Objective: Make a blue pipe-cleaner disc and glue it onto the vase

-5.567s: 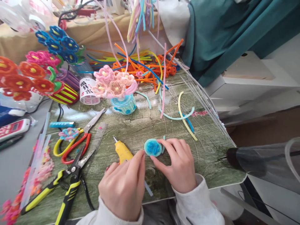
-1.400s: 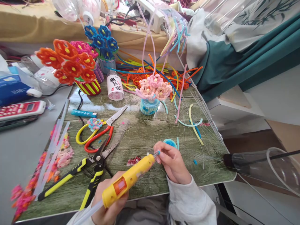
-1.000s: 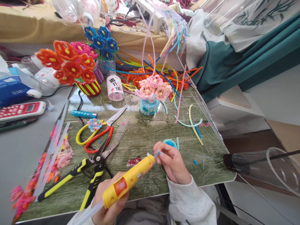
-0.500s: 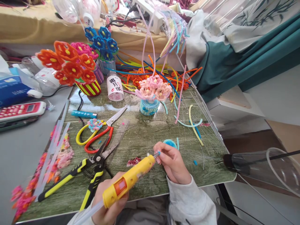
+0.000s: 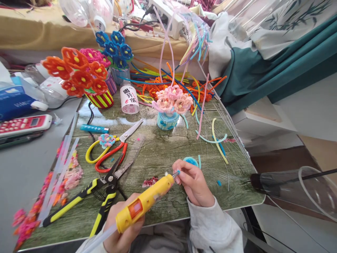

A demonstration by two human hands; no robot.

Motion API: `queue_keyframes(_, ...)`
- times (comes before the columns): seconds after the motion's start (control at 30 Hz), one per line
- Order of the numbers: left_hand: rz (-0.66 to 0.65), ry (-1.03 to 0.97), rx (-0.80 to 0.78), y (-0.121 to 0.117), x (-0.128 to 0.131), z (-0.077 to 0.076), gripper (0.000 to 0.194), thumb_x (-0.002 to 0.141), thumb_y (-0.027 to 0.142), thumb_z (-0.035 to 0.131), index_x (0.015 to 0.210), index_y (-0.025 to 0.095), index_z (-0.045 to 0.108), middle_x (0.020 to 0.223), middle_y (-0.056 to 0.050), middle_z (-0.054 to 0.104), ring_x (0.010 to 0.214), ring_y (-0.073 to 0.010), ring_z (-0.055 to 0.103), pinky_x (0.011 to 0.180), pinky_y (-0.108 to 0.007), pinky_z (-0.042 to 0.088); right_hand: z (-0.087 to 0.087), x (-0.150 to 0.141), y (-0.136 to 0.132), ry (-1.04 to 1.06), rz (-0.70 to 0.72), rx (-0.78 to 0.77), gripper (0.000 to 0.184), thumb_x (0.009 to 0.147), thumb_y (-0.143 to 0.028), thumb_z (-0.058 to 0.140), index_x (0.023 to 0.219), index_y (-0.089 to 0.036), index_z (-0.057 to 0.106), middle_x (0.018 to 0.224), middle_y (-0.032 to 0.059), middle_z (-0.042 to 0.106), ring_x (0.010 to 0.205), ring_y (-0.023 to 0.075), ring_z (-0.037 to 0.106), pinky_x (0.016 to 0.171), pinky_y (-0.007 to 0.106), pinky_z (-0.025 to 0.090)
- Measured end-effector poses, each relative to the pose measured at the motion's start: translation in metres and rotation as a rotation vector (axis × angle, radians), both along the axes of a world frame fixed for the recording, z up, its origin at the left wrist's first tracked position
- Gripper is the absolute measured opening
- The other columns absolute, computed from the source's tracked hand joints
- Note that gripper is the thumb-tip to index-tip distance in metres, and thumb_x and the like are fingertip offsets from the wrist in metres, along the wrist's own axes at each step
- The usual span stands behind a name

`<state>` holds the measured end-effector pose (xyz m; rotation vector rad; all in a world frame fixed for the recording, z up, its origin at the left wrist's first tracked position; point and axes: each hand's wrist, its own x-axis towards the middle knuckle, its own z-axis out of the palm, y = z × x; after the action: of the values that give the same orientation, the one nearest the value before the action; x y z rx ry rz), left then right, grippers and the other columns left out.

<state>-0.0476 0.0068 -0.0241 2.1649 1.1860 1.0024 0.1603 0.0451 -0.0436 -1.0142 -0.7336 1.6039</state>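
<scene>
My left hand is wrapped round a yellow hot glue gun, with a clear glue stick running out of its back end. The gun's metal nozzle meets a tiny blue piece, which my right hand pinches between thumb and fingertips. Most of that piece is hidden by the fingers. Just behind the right hand lies a blue round coil beside a short light-blue strip. Further back stands a small blue pot holding pink pipe-cleaner flowers.
Red-and-yellow scissors and black-and-yellow cutters lie at left. Behind them stand a small bottle and orange flowers in a striped pot. Loose pipe cleaners and thin wires lie at right, near a clear container.
</scene>
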Motion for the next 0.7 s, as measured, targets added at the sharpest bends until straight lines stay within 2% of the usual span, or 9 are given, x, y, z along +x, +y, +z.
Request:
queue_keyframes(0.1,-0.069,-0.111,-0.047,0.002,-0.001,0.002,0.028,0.099,0.034,0.027,0.087,0.026,0.051,0.062,0.001,0.063,0.039,-0.0102,0.052,0.036,-0.02,0.046,0.0,0.0,0.0,-0.004,-0.004,0.003,0.025,0.069,-0.038,0.08,0.07,-0.019,0.064,0.072,-0.0013,0.052,0.053,0.0082,0.041,0.049,0.023,0.033)
queue_keyframes(0.33,-0.076,-0.126,-0.04,0.0,-0.003,-0.003,0.035,0.1,0.031,0.023,0.079,0.025,0.05,0.063,0.001,0.061,0.044,-0.009,0.053,0.041,-0.021,0.045,0.001,-0.001,0.0,-0.035,-0.006,0.002,0.027,0.068,-0.041,0.079,0.07,-0.019,0.063,0.072,-0.0012,0.052,0.053,0.0088,0.041,0.048,0.024,0.032)
queue_keyframes(0.57,-0.163,-0.129,-0.056,0.001,-0.008,-0.004,0.03,0.1,0.035,0.027,0.082,0.024,0.049,0.066,0.001,0.061,0.045,-0.0086,0.055,0.042,-0.021,0.044,0.005,0.004,0.0,-0.144,0.0,0.028,0.026,0.069,-0.042,0.077,0.068,-0.02,0.063,0.07,-0.0008,0.052,0.054,0.01,0.04,0.049,0.025,0.033)
queue_keyframes(0.63,-0.146,-0.127,-0.092,-0.001,-0.006,-0.001,0.031,0.1,0.04,0.027,0.089,0.024,0.052,0.065,0.001,0.062,0.044,-0.0089,0.055,0.042,-0.021,0.045,0.009,0.007,-0.001,-0.203,-0.004,0.039,0.022,0.069,-0.039,0.077,0.069,-0.02,0.065,0.069,-0.0005,0.053,0.054,0.0107,0.041,0.049,0.025,0.033)
queue_keyframes(0.7,-0.075,-0.112,-0.14,-0.003,-0.003,0.005,0.036,0.099,0.045,0.025,0.096,0.024,0.054,0.06,0.002,0.062,0.041,-0.01,0.056,0.041,-0.023,0.043,0.015,0.011,-0.002,-0.271,-0.021,0.048,0.019,0.07,-0.036,0.077,0.07,-0.021,0.065,0.068,-0.0003,0.054,0.056,0.0115,0.042,0.05,0.025,0.035)
